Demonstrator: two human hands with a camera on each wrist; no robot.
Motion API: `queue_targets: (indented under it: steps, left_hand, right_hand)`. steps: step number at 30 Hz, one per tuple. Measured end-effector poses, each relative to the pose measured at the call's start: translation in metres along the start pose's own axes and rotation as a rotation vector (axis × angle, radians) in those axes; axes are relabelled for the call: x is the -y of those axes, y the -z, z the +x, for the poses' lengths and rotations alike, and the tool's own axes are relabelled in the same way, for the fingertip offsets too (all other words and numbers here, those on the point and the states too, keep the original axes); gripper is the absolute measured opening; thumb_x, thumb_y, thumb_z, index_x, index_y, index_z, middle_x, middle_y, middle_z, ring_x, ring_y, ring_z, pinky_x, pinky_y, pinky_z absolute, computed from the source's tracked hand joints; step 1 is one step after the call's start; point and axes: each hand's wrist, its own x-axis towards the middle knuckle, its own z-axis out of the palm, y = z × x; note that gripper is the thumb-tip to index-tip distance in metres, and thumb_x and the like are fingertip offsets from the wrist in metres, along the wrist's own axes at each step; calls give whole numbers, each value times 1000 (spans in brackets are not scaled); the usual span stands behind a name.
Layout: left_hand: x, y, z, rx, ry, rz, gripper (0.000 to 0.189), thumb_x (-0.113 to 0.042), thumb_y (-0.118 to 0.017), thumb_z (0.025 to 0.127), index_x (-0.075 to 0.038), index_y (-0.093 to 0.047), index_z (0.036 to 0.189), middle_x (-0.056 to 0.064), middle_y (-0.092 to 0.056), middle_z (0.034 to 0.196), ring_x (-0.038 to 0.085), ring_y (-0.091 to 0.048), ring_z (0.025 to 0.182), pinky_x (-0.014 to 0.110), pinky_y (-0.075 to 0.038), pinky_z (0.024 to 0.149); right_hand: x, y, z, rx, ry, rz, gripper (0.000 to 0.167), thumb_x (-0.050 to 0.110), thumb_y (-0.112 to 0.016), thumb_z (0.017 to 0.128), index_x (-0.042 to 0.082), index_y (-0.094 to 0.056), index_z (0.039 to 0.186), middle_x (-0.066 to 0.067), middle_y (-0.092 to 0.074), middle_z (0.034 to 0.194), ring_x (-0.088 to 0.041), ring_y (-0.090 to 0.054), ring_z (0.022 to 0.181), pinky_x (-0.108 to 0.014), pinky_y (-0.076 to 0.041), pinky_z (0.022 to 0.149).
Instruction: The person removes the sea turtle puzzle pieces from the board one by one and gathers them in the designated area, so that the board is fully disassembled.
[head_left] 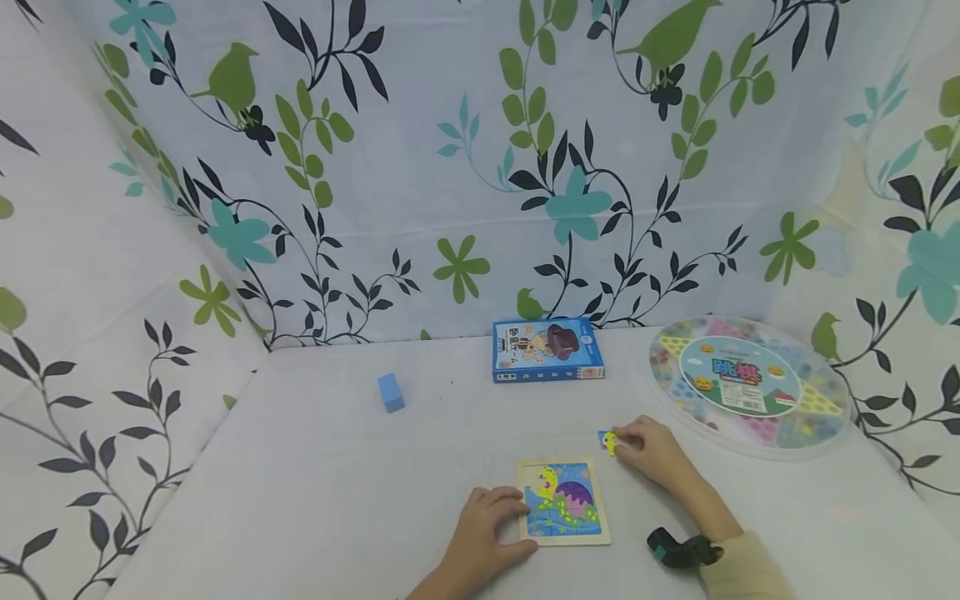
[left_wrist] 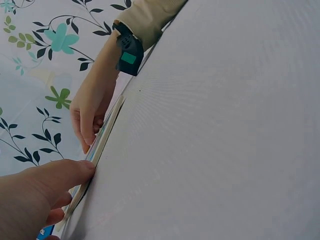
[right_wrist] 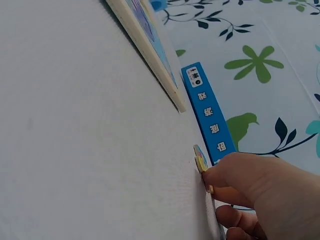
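Observation:
A turtle jigsaw puzzle (head_left: 566, 504) in a pale wooden frame lies on the white table. My left hand (head_left: 487, 529) holds the frame's left side, thumb at the near corner and fingertips over the edge. In the left wrist view, the thumb of that left hand (left_wrist: 45, 187) presses on the frame's edge (left_wrist: 102, 145). Beyond the puzzle's far right corner, my right hand (head_left: 656, 450) pinches a small blue and yellow puzzle piece (head_left: 606, 442) between thumb and finger. The right wrist view has the piece (right_wrist: 200, 159) standing out past the thumb, close over the table.
A blue game box (head_left: 547, 350) lies at the back, behind the puzzle. At the back right sits a large round clear board-game case (head_left: 742, 383). A small blue block (head_left: 391, 392) is off to the left. Patterned cloth (head_left: 405, 167) hangs behind the table.

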Motion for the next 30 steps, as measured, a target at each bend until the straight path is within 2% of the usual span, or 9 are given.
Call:
queue_targets:
  steps: [6,25,30]
  left_hand:
    - [2,0,-2,10,18,-10,34,-42,-71,72,-18,-65,95,-8,-56,108,9,-41,89,28,-38,77]
    - [2,0,-1,17,-7,-13,35,-41,-71,72,-16,-65,96,-6,-55,109,9,-42,89,27,-37,77]
    - [2,0,0,5,-20,-11,35,-40,-71,71,-16,-64,96,-6,-56,108,9,-43,88,27,-38,77]
  right_hand:
    - [3,-2,2,7,-36,-9,21,12,-70,76,1,-68,94,2,-53,75,-13,-45,67,-28,-41,59]
    - [-3,-1,-1,-20,-33,23,25,13,-71,76,0,-67,97,4,-53,74,-13,-43,65,-27,-37,57]
    - [-3,0,-1,-31,-32,52,32,13,-71,75,-3,-65,102,4,-54,73,-13,-44,64,-26,-38,56]
